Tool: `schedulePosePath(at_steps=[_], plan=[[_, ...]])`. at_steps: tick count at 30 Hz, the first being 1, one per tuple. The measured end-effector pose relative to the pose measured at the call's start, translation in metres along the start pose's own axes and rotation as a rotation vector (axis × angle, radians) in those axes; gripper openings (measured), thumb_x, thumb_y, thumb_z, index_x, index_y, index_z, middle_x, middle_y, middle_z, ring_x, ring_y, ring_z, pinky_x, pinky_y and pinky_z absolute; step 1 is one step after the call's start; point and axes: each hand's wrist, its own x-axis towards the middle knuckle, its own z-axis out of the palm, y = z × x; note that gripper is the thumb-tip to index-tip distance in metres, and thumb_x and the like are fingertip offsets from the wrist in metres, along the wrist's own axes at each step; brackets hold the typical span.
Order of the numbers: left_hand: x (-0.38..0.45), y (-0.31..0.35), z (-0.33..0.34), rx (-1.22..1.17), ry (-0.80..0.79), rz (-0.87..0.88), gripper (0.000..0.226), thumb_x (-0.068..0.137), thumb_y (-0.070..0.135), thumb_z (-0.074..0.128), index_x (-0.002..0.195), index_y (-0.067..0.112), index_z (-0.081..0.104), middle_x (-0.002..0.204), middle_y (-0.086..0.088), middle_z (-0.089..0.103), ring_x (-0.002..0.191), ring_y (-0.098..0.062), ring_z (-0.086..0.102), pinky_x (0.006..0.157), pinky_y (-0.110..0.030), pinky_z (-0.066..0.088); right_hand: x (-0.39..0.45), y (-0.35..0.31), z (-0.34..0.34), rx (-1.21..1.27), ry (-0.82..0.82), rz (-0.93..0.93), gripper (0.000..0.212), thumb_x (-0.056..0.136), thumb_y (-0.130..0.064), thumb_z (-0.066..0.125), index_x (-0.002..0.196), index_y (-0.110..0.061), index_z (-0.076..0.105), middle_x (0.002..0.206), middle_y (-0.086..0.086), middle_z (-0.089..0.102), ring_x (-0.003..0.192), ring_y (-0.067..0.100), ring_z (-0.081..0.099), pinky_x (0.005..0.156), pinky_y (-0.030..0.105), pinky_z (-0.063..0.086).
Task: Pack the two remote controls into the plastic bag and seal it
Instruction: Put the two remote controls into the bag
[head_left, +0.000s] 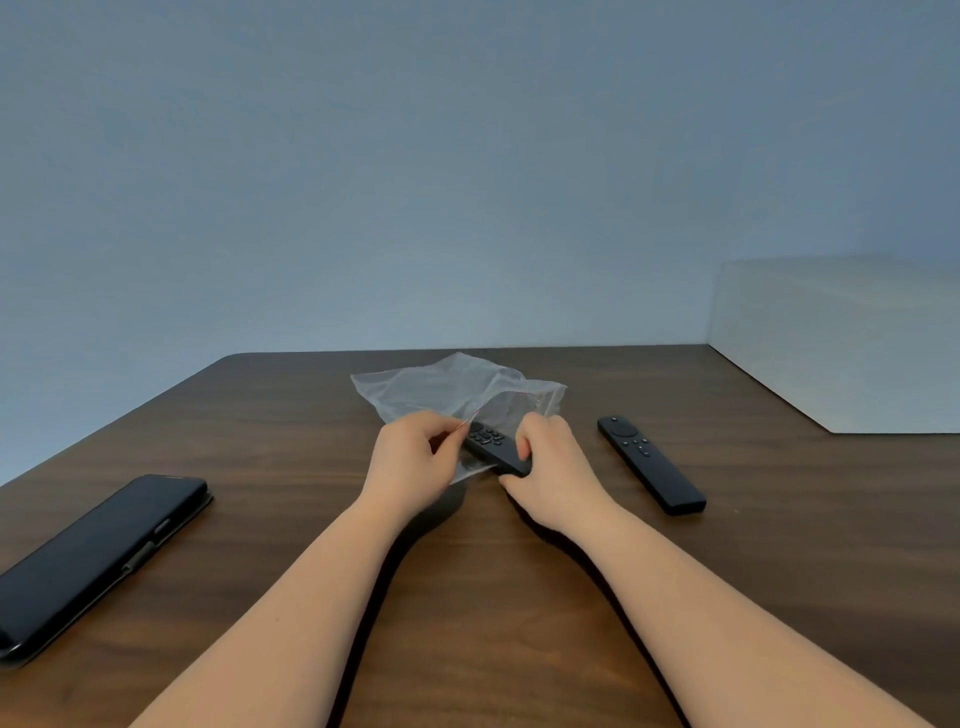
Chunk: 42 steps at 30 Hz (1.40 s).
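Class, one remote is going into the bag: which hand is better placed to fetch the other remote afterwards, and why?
The right hand. The second remote lies on the table just to its right, while the left hand holds the bag open.

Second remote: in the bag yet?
No. The second remote lies bare on the table, right of the bag, while the right hand feeds the first remote in.
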Motion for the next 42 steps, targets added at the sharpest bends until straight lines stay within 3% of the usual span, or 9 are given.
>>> schedulePosePath(at_steps=[4,7,15,21,26,30,33,36,42], plan=[[0.002,-0.005,0.001,0.058,-0.060,-0.023,0.018,0.088,0.022,0.059,0.100,0.016,0.071,0.101,-0.002,0.073,0.097,-0.019,0.063,0.084,-0.031,0.049,0.001,0.007,-0.005,0.048,-0.060,-0.023,0.028,0.081,-0.003,0.060,0.086,-0.022,0.041,0.098,0.000,0.047,0.083,0.015,0.045,0.060,0.019,0.033],[0.001,-0.005,0.002,0.084,-0.108,0.028,0.019,0.088,0.025,0.058,0.101,0.020,0.071,0.098,0.000,0.073,0.093,-0.018,0.062,0.083,-0.036,0.051,-0.001,0.006,-0.006,0.035,-0.087,-0.056,0.028,0.084,-0.008,0.062,0.090,-0.025,0.041,0.098,-0.002,0.051,0.088,0.018,0.050,0.070,0.026,0.039],[0.002,-0.005,0.003,-0.062,-0.164,0.016,0.016,0.087,0.023,0.060,0.098,0.023,0.072,0.085,0.008,0.069,0.085,-0.010,0.063,0.076,-0.026,0.049,0.007,0.004,0.002,0.021,0.047,-0.057,0.033,0.085,-0.015,0.066,0.076,-0.018,0.034,0.079,-0.001,0.047,0.067,0.017,0.043,0.056,0.026,0.033],[0.003,-0.007,0.002,-0.072,-0.196,-0.030,0.015,0.087,0.024,0.059,0.096,0.025,0.072,0.085,0.011,0.068,0.083,-0.010,0.063,0.074,-0.026,0.050,0.022,0.009,-0.003,-0.018,-0.231,-0.014,0.025,0.081,0.007,0.044,0.085,-0.017,0.038,0.082,0.002,0.047,0.070,0.020,0.041,0.062,0.032,0.035],[0.005,-0.008,0.003,-0.045,-0.189,-0.045,0.017,0.087,0.025,0.059,0.098,0.024,0.072,0.091,0.008,0.071,0.086,-0.011,0.064,0.079,-0.032,0.053,0.027,0.009,0.006,-0.053,-0.143,0.015,0.013,0.088,-0.008,0.051,0.087,-0.017,0.042,0.086,0.003,0.054,0.078,0.023,0.053,0.066,0.033,0.041],[0.004,-0.007,0.002,-0.033,-0.169,-0.061,0.017,0.088,0.027,0.058,0.097,0.024,0.072,0.093,0.006,0.073,0.088,-0.012,0.063,0.081,-0.037,0.054,0.030,0.008,0.015,-0.160,-0.052,-0.021,0.016,0.090,-0.021,0.055,0.079,-0.017,0.044,0.081,0.001,0.052,0.076,0.021,0.049,0.064,0.031,0.037],[0.005,-0.007,0.002,-0.027,-0.163,-0.062,0.017,0.088,0.026,0.058,0.097,0.023,0.072,0.094,0.005,0.073,0.089,-0.013,0.063,0.083,-0.039,0.054,0.034,0.007,0.018,-0.209,-0.051,-0.057,0.012,0.091,-0.025,0.052,0.083,-0.017,0.051,0.088,0.001,0.047,0.088,0.023,0.047,0.069,0.032,0.038],[0.004,-0.005,0.002,-0.032,-0.160,-0.052,0.017,0.088,0.025,0.058,0.098,0.023,0.072,0.096,0.005,0.074,0.090,-0.013,0.063,0.083,-0.037,0.054,0.037,0.004,0.021,-0.226,-0.099,-0.048,0.019,0.093,-0.025,0.045,0.104,-0.018,0.059,0.099,0.006,0.048,0.105,0.029,0.046,0.079,0.039,0.045],[0.003,-0.005,0.002,-0.017,-0.143,-0.047,0.016,0.088,0.024,0.058,0.092,0.022,0.073,0.094,0.003,0.075,0.090,-0.016,0.064,0.082,-0.039,0.053,0.039,-0.005,0.028,-0.438,-0.212,-0.033,0.039,0.095,-0.025,0.037,0.132,-0.029,0.050,0.137,0.013,0.039,0.126,0.031,0.034,0.097,0.047,0.037]])
